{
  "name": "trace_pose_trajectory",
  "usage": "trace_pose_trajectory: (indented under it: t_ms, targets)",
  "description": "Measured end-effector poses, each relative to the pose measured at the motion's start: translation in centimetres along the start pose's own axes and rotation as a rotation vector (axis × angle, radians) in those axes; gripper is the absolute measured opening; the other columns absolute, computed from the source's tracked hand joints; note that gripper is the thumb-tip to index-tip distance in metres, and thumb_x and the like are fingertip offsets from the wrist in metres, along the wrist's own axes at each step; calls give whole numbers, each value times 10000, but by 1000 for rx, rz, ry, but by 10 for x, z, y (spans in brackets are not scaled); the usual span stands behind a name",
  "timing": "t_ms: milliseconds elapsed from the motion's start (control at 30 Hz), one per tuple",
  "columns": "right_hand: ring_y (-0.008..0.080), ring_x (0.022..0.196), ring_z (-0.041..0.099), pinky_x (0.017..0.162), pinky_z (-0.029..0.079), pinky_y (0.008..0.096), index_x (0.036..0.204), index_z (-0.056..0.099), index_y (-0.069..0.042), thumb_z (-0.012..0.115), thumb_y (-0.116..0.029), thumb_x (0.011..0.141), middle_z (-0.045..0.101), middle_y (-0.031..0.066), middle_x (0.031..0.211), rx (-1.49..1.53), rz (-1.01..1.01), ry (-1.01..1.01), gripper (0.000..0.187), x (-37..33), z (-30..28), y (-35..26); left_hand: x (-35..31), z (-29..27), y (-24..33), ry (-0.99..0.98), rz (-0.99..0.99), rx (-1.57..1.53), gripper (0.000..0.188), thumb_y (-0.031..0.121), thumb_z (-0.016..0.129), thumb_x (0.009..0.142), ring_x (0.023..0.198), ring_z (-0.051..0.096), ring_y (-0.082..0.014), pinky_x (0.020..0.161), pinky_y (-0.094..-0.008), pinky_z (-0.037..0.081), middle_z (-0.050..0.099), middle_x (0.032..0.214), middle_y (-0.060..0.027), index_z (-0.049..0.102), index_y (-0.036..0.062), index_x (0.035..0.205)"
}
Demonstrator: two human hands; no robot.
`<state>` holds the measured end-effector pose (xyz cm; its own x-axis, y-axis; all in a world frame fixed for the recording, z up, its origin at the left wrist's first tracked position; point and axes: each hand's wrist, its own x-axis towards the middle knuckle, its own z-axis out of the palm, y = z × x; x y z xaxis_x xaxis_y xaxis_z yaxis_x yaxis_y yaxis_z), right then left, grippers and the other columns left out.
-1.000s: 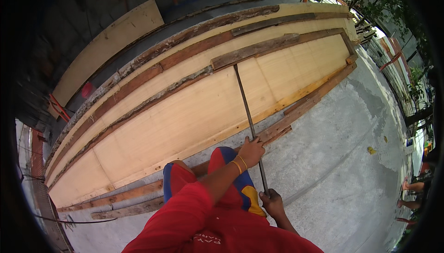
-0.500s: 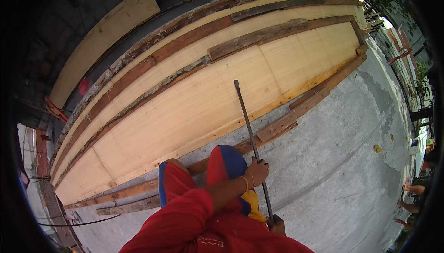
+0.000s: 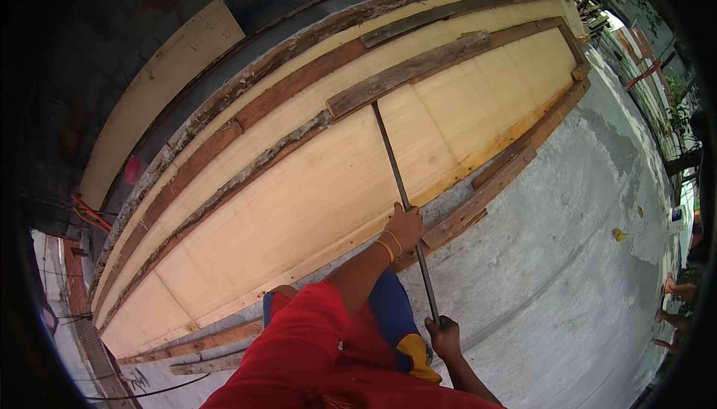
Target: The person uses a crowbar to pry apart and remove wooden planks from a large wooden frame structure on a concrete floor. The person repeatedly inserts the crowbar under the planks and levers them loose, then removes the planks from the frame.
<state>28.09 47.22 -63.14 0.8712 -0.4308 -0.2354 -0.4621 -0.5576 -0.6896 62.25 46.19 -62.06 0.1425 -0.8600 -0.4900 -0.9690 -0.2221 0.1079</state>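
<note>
A long dark metal pry bar (image 3: 392, 159) slants across a pale plywood panel (image 3: 269, 218) framed with rough wooden strips. Its far tip meets the lower edge of a weathered grey-brown board (image 3: 411, 73) fixed along the panel; whether it sits under that board I cannot tell. My left hand (image 3: 404, 227), with yellow bands at the wrist, is wrapped round the middle of the bar. My right hand (image 3: 444, 336) grips the bar's near end, low over the concrete.
Loose wooden strips (image 3: 455, 222) lie along the panel's near edge on the grey concrete floor (image 3: 538, 259). Another plywood sheet (image 3: 157, 88) is beyond the panel at the far left. Planks and foliage line the right side, where another person's feet (image 3: 678, 289) show.
Both hands have moved forward with the pry bar. Its tip has slid across the plywood up to the weathered board. My knees now show less, behind my red sleeve.
</note>
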Motion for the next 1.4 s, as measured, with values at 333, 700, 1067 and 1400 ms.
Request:
trace_pose_trajectory:
  t_ms: [333, 700, 1067, 1400]
  targets:
    - [209, 656, 589, 589, 456, 391, 1176, 629, 57, 728, -283, 941, 639, 120, 767, 478, 472, -70, 425, -25, -98, -77, -104, 2, 126, 784, 396, -379, 177, 235, 719, 908, 1127, 607, -256, 1131, -583, 373, 607, 939, -56, 595, 120, 857]
    - [52, 512, 480, 464, 363, 230, 1254, 611, 7, 759, -140, 946, 570, -12, 662, 823, 90, -196, 373, -2, -276, -276, -145, -167, 94, 1299, 348, -605, 374, 252, 782, 850, 566, 553, -279, 690, -404, 445, 517, 547, -81, 557, 124, 581]
    - [46, 374, 389, 350, 298, 209, 1106, 646, -6, 702, -291, 1003, 532, 25, 577, 889, -115, -267, 308, 34, -321, -349, -166, -238, 78, 1160, 264, -750, 225, 179, 737, 828, 676, 671, -356, 653, -427, 523, 647, 656, -150, 658, 75, 645]
    - [18, 392, 441, 360, 361, 194, 1166, 651, 1, 598, -334, 1060, 561, -3, 601, 483, -73, -173, 355, 54, -364, -365, -158, -275, 68, 1205, 212, -790, 158, 189, 754, 788, 749, 694, -403, 699, -453, 558, 691, 741, -199, 730, 40, 742]
